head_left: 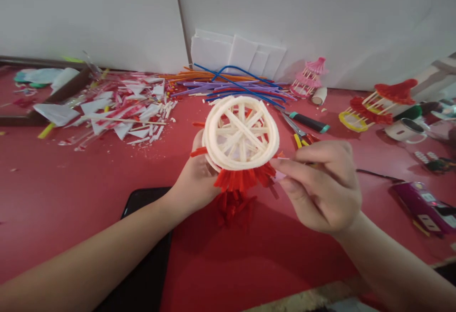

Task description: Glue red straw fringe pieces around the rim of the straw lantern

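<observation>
A round, wheel-like frame of cream fuzzy stems (243, 134), its spokes crossing at the middle, is held up above the red counter (302, 264), between the person's two hands; a bright red fuzzy fringe (240, 179) hangs below its near rim, and short red ends stick out at its left side. The left hand (197, 176) supports the frame from the left and from behind, its grip closed around that side (the fingertips are hidden, so I cannot tell exactly how they bend); the right hand (322, 188) is at the near right rim, its grip pinched nearly to nothing, thumb against fingers, on a small pale pink piece (279, 175) beside the red fringe.

On the counter beneath lies a loose pile of red fuzzy strips (233, 207); a flat black rectangular object (142, 260) lies partly under the left forearm. Behind the frame are blue, purple and orange fuzzy stems (217, 86); to their left spreads a heap of white and pink scraps (121, 108); to the right are a black-and-teal-handled tool (309, 122), a pink tiered model (308, 81), a tilted red-and-yellow tiered model (395, 93) and a white mug (402, 131).
</observation>
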The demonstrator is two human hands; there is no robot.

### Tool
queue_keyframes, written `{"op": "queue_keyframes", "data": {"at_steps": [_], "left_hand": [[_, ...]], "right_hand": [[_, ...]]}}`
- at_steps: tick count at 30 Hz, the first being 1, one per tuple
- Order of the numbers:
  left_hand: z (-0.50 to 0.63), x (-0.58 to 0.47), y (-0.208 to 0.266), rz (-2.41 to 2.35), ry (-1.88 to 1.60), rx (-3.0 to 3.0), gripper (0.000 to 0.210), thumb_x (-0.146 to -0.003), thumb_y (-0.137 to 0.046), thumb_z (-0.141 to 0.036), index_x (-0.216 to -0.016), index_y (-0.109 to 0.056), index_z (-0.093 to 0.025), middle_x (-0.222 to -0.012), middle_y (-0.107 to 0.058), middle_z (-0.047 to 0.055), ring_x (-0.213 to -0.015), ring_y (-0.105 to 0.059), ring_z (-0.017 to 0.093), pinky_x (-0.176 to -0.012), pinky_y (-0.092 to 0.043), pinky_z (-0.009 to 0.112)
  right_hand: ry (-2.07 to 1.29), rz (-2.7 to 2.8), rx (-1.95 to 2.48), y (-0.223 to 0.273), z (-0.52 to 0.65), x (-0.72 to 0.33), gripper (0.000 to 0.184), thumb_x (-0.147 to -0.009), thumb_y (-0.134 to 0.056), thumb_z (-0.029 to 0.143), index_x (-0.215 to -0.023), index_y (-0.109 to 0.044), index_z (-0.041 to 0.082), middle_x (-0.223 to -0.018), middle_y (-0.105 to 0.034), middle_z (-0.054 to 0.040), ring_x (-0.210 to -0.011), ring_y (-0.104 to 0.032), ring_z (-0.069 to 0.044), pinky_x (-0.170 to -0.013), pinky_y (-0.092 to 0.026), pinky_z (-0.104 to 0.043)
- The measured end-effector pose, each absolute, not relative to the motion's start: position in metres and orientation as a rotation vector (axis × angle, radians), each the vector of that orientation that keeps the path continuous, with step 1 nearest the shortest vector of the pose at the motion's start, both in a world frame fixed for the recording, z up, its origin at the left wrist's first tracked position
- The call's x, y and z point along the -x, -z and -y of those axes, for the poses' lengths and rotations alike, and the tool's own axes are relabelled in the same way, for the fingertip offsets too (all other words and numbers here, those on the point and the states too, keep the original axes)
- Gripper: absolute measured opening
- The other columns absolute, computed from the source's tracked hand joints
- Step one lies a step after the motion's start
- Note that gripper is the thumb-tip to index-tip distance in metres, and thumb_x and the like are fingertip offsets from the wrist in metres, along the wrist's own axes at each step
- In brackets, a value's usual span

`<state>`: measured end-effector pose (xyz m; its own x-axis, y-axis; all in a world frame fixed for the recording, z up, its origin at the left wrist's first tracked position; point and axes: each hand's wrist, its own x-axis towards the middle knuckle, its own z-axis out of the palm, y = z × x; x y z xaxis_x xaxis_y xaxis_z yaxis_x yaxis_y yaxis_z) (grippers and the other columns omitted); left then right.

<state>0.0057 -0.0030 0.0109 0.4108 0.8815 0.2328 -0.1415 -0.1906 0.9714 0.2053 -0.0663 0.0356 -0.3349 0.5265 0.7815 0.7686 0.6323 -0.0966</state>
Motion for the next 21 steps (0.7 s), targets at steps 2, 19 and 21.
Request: {"op": "queue_keyframes", "data": {"at_steps": [2,19,21], "left_hand": [[0.003,-0.007,-0.014,-0.713,-1.080,-1.479,0.062,-0.056,-0.087,-0.034,-0.113,-0.064,-0.021,-0.120,-0.067,0.014,-0.127,-0.052,0.036,-0.109,-0.041,0.050],[0.003,-0.005,-0.014,-0.689,-1.045,-1.628,0.041,-0.066,-0.081,-0.035,-0.103,-0.070,-0.022,-0.121,-0.065,0.011,-0.131,-0.046,0.035,-0.109,-0.041,0.048],[0.003,-0.005,-0.012,-0.676,-1.040,-1.613,0.043,-0.067,-0.080,-0.037,-0.106,-0.069,-0.022,-0.122,-0.065,0.011,-0.132,-0.046,0.035,-0.108,-0.043,0.048]], "right_hand": [[0.367,2.015,1.046,-0.038,0.065,-0.209,0.031,-0.083,-0.059,0.020,-0.111,-0.066,0.031,-0.099,-0.058,-0.0035,-0.088,-0.058,-0.019,-0.081,-0.043,-0.041],[0.342,2.202,1.030,-0.036,0.060,-0.218,0.030,-0.081,-0.069,0.027,-0.109,-0.066,0.038,-0.122,-0.049,-0.0058,-0.110,-0.050,-0.028,-0.094,-0.040,-0.052],[0.368,2.215,1.018,-0.036,0.059,-0.220,0.032,-0.080,-0.070,0.028,-0.110,-0.065,0.038,-0.122,-0.049,-0.0060,-0.111,-0.049,-0.028,-0.094,-0.041,-0.051]]}}
